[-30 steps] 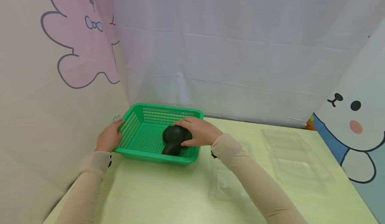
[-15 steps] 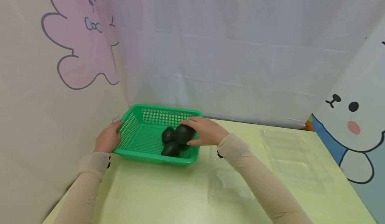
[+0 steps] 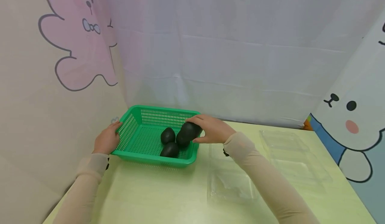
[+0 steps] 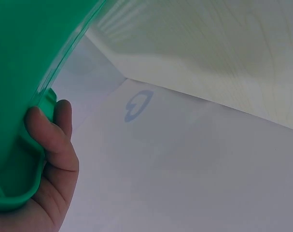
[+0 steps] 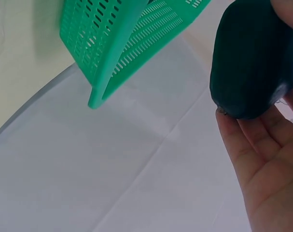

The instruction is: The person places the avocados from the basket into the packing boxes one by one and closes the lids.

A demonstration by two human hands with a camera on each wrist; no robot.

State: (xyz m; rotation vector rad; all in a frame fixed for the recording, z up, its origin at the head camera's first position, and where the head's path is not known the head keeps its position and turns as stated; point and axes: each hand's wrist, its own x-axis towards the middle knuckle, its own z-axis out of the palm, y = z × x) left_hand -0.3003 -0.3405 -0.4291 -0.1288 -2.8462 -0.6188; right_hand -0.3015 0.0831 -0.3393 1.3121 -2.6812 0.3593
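My left hand (image 3: 106, 139) grips the left rim of a green plastic basket (image 3: 144, 157); in the left wrist view the thumb (image 4: 42, 128) lies over the rim. My right hand (image 3: 215, 130) holds a dark avocado (image 3: 193, 129) by its sides, raised at the basket's right end. The right wrist view shows this avocado (image 5: 252, 58) between thumb and fingers, its stem end down toward the fingertips. Three more dark avocados lie in the right half of the basket: one at the back (image 3: 167, 136), one in front (image 3: 170, 149), and one partly hidden behind the held avocado (image 3: 181, 139).
Right of the basket lies a clear plastic tray (image 3: 231, 187), partly under my right forearm. Further right are more clear trays (image 3: 296, 169) on the pale yellow table (image 3: 144, 194). Cloth walls (image 3: 225, 67) with cartoon animals stand along the back and sides.
My right hand has lifted one avocado off the others and moved it rightward to the basket's right rim. The left hand has stayed on the basket.
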